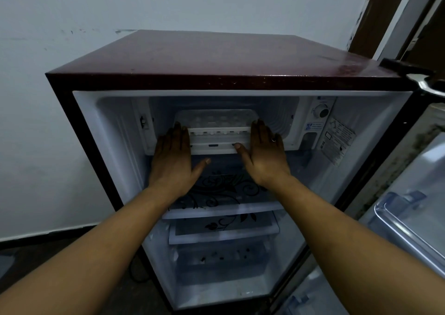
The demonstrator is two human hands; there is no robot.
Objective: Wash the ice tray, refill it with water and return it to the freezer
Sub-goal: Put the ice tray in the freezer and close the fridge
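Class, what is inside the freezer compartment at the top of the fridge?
A white ice tray, left hand and right hand flat against its ends. The hands cover those ends; whether it holds water cannot be seen.

We see a dim, bluish picture, brightest on the wall (72, 6) at upper left, darkest at lower left. Glare glints on the fridge top (346, 68) at right, and edges bow outward.
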